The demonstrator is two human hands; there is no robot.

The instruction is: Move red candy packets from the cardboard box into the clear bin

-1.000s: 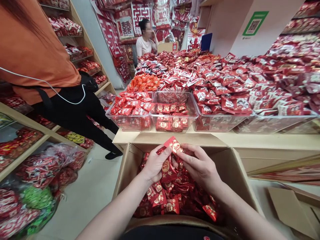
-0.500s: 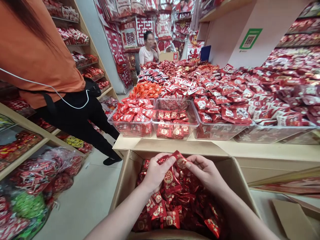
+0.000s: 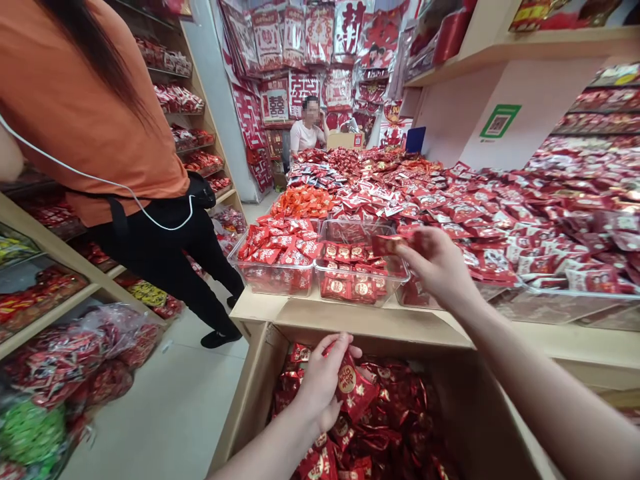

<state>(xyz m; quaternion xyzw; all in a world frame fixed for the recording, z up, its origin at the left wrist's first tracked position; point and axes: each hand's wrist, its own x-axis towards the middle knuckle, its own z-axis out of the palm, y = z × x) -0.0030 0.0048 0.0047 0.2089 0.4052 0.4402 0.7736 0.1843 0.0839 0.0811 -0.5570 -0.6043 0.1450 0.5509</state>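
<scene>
My right hand (image 3: 440,267) is stretched out over the clear plastic bin (image 3: 360,293), pinching a stack of red candy packets (image 3: 387,243) just above the packets lying in it. My left hand (image 3: 323,380) stays low in the cardboard box (image 3: 255,393), closed on a red foil packet with a gold emblem (image 3: 353,387). The box is full of the same red packets (image 3: 395,427).
A neighbouring clear bin (image 3: 275,257) holds red packets, and a wide display of red sweets (image 3: 500,213) fills the table behind. A person in an orange top (image 3: 95,127) stands at the left by wooden shelves (image 3: 55,307). Another person (image 3: 307,130) sits at the far end.
My right hand has left the box and risen forward to the clear bin with packets in it. My left hand has stayed in the box. The view has tilted upward.
</scene>
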